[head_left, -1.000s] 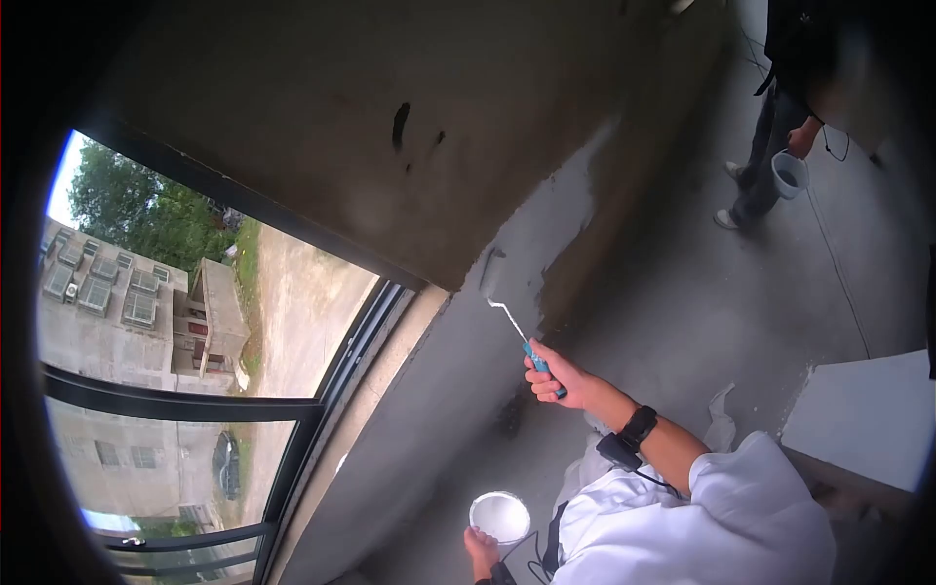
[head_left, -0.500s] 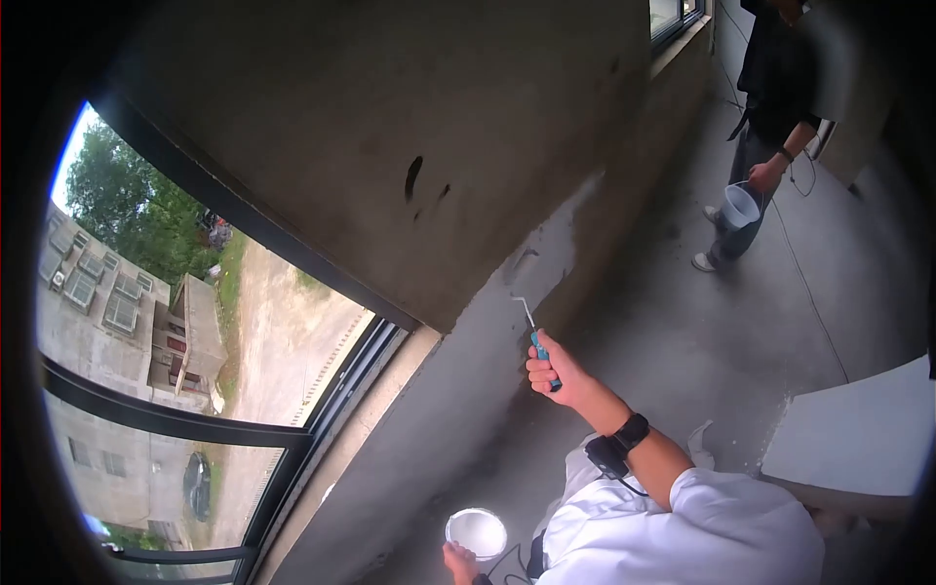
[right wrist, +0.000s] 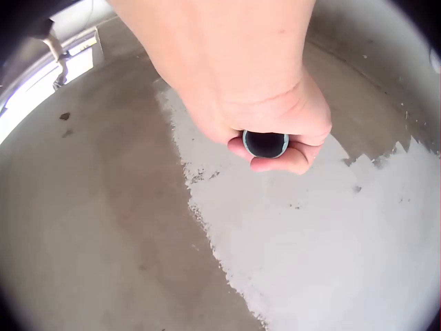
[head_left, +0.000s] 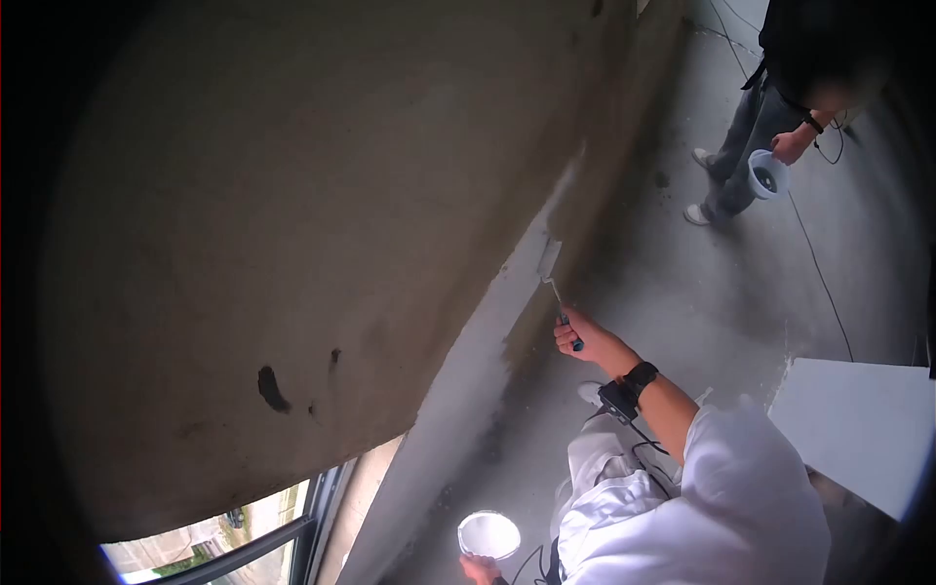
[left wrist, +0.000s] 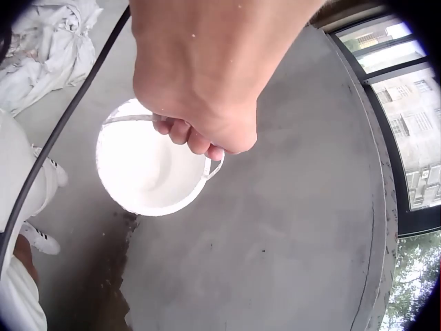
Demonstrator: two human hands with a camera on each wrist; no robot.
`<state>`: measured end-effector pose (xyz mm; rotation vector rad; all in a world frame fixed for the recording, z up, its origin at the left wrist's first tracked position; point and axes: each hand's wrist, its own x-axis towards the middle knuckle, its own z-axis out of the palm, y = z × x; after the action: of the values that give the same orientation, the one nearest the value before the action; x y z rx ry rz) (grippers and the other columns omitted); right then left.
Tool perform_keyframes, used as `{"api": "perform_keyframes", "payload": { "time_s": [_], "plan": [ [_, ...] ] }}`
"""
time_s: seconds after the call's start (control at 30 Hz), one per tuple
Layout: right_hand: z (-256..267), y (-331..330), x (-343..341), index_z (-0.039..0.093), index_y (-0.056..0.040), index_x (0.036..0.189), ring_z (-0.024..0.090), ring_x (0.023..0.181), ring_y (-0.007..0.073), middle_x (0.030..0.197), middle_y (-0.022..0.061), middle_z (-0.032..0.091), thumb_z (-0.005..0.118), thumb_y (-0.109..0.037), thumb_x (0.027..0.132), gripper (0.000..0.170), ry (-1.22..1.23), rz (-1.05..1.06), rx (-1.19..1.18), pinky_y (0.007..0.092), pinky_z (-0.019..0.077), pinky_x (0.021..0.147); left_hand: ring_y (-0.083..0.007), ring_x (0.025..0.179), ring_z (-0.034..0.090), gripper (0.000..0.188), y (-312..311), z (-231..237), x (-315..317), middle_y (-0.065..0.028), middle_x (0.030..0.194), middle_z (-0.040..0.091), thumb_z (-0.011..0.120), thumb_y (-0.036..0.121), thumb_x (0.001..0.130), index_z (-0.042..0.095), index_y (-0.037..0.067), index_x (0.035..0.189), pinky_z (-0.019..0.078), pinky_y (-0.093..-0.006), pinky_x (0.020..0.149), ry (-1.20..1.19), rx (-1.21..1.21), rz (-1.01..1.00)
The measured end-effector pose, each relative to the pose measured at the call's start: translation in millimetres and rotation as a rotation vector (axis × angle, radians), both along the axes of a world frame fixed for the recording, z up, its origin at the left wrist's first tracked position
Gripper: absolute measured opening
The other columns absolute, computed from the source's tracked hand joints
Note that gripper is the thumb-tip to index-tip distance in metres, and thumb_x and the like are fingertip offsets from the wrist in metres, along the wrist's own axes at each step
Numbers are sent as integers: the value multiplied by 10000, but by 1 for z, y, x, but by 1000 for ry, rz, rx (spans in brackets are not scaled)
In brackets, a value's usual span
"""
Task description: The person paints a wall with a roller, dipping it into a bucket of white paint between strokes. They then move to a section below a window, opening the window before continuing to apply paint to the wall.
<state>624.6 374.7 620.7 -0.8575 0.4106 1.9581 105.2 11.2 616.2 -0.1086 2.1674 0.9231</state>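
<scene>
My right hand [head_left: 582,334] grips the handle of a small paint roller, whose sleeve [head_left: 550,258] lies against the pale band of coating [head_left: 478,341] along the lower wall. From the right wrist view, the round end of the roller handle [right wrist: 265,143] pokes out of the curled fingers, and the sleeve is hidden behind the hand [right wrist: 255,103]. Low in the head view, my left hand [head_left: 480,567] holds a white bucket [head_left: 488,536]. In the left wrist view its fingers curl round the bail [left wrist: 131,118], above the bucket's pale inside [left wrist: 151,165].
Bare brown wall [head_left: 292,214] stretches above the pale band. A window [head_left: 253,551] is at lower left. Another person [head_left: 746,136] stands at upper right, holding a small bucket [head_left: 768,175]. A cable [head_left: 817,273] crosses the floor; a white-topped block [head_left: 858,419] stands at right.
The roller has moved farther along the wall band, away from the window. My view has turned, so the window has dropped to the lower left. My left hand still holds the bucket.
</scene>
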Motion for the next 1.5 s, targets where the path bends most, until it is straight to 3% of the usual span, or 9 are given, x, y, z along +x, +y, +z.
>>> {"api": "perform_keyframes", "payload": {
  "time_s": [0.07, 0.17, 0.3, 0.47, 0.57, 0.87, 1.23, 1.37, 1.5],
  "plan": [
    [-28, 19, 12, 399, -148, 787, 301, 410, 48, 546, -74, 316, 434, -397, 986, 321, 16, -43, -50, 240, 229, 402, -105, 516, 376, 267, 13, 0, 16, 63, 625, 345, 435, 343, 910, 366, 192, 700, 298, -261, 451, 291, -152, -290],
    [-31, 18, 0, 399, -145, 801, 286, 403, 51, 542, -75, 294, 422, -446, 995, 359, 2, -33, -38, 249, 232, 402, -92, 496, 348, 247, 41, 18, 41, 54, 608, 385, 455, 361, 911, 434, 135, 815, 310, -239, 492, -50, -8, 204],
    [52, -29, -32, 391, -142, 809, 256, 400, 56, 537, -74, 275, 398, -504, 1000, 410, -61, 126, 20, 251, 227, 403, -90, 589, 416, 291, 40, 16, 44, 50, 660, 467, 465, 372, 933, 417, 173, 726, 336, -258, 562, -192, 93, 25],
    [123, -73, -57, 369, -135, 817, 224, 417, 73, 539, -58, 246, 357, -490, 1011, 405, -39, 314, 39, 273, 199, 410, -78, 525, 385, 291, 63, 10, 71, 73, 604, 415, 468, 368, 936, 411, 179, 722, 300, -242, 509, -212, 131, 50],
    [89, -55, -45, 371, -135, 819, 229, 421, 71, 540, -62, 258, 360, -483, 1012, 398, 27, 272, -20, 268, 206, 417, -83, 570, 411, 274, 59, 3, 75, 59, 657, 441, 464, 368, 938, 427, 169, 752, 311, -242, 533, -240, 138, 52],
    [-114, 4, 17, 385, -119, 770, 318, 431, 48, 552, -83, 298, 454, -328, 984, 306, 363, -15, -164, 239, 249, 437, -97, 705, 454, 275, 26, 12, 90, 16, 892, 501, 460, 377, 939, 488, 104, 963, 341, -255, 576, -191, 125, 107],
    [114, -85, -28, 386, -148, 798, 234, 424, 54, 545, -79, 257, 365, -529, 1002, 433, 114, 440, 158, 251, 208, 415, -78, 519, 373, 279, -35, -2, 118, 63, 616, 380, 465, 368, 945, 443, 150, 773, 314, -238, 489, -222, 120, 189],
    [103, -80, -37, 402, -148, 804, 246, 417, 51, 543, -78, 282, 378, -514, 1002, 416, 168, 371, 148, 244, 197, 412, -72, 495, 333, 281, -63, -5, 132, 66, 593, 340, 480, 344, 941, 411, 164, 737, 281, -236, 457, -207, 192, 261],
    [12, -43, -24, 435, -121, 778, 298, 404, 48, 511, -80, 306, 456, -361, 978, 313, 324, 240, -34, 227, 251, 419, -61, 508, 330, 272, -103, -3, 153, 69, 608, 346, 491, 322, 938, 409, 171, 727, 268, -232, 460, -185, 299, 253]
  ]
}}
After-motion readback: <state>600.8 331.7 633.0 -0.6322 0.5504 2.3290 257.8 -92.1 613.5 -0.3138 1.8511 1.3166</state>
